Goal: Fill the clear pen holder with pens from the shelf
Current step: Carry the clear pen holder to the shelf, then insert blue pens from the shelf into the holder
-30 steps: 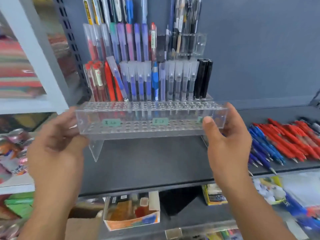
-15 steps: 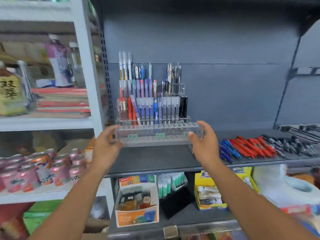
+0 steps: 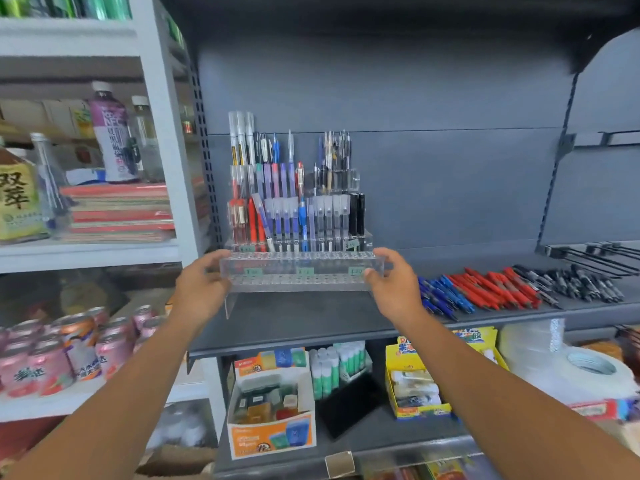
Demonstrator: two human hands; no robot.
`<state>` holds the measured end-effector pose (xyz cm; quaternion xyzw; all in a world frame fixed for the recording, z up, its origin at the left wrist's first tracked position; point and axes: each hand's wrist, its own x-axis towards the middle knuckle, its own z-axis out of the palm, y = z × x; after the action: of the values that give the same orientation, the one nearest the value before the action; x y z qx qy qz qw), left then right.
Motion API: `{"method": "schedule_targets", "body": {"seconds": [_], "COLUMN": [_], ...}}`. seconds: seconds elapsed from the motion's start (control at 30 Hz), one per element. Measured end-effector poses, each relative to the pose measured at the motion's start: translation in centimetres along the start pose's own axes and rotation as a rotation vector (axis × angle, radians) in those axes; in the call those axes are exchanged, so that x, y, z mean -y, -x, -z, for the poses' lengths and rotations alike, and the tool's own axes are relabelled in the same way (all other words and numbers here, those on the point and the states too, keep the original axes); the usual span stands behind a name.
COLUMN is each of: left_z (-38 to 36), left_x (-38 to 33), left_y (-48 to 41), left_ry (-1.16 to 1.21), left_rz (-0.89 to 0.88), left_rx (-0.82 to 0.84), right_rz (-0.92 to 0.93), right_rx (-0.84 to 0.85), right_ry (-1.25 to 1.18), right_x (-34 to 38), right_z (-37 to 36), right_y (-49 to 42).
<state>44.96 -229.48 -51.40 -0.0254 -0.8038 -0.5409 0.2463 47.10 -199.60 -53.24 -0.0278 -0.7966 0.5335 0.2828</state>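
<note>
1. Holder [image 3: 301,271] is gripped at its ends by left hand [image 3: 201,285] and right hand [image 3: 394,285], long axis left-right, over the shelf [image 3: 311,320].
2. Pens [image 3: 485,289] are laid just right of the right hand, so it's nearer.

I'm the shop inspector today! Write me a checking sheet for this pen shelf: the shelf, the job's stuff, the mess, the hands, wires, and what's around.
Surface: dark grey shelf, carrying loose pens.
Job's things: clear pen holder, holes empty; full pen stand behind it; blue pens, red pens and black pens lying loose to the right.
Clutter: bare metal hooks, far right.
Hands: left hand grips the holder's left end; right hand grips its right end.
Cables: nothing seen.
Surroundings: drink cans and notebooks on the left; glue sticks and tape rolls below.
</note>
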Motion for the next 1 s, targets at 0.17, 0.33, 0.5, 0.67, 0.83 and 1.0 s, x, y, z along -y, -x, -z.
{"method": "schedule_targets", "body": {"seconds": [0.17,0.33,0.5,0.67,0.83,1.0], "left_z": [-0.7,-1.1,-1.0,-0.9,-0.7,-1.1], "left_x": [0.9,1.3,2.8,3.2,2.8,1.5], "left_y": [-0.5,0.5,1.0,1.5,2.1,3.0], "left_ry": [-0.144,-0.321,-0.418,-0.535,-0.634,-0.881], "left_rz": [-0.059,-0.139,-0.204,-0.242,-0.248,-0.241], "left_rx": [-0.065,-0.068,-0.004,0.087,0.119,0.125], "right_rz": [-0.016,0.035,0.076,0.187,0.226,0.239], "right_rx": [-0.047,-0.057,-0.043,0.048,0.095,0.166], "right_ry": [0.006,0.107,0.296,0.48,0.614,0.822], "right_x": [-1.0,-1.0,-1.8,-2.4,-2.3,-1.5], "right_z": [-1.2,-1.7,-1.8,-1.2,-0.8,-0.5], "right_y": [-1.1,-1.5,-0.7,0.1,0.6,0.9]}}
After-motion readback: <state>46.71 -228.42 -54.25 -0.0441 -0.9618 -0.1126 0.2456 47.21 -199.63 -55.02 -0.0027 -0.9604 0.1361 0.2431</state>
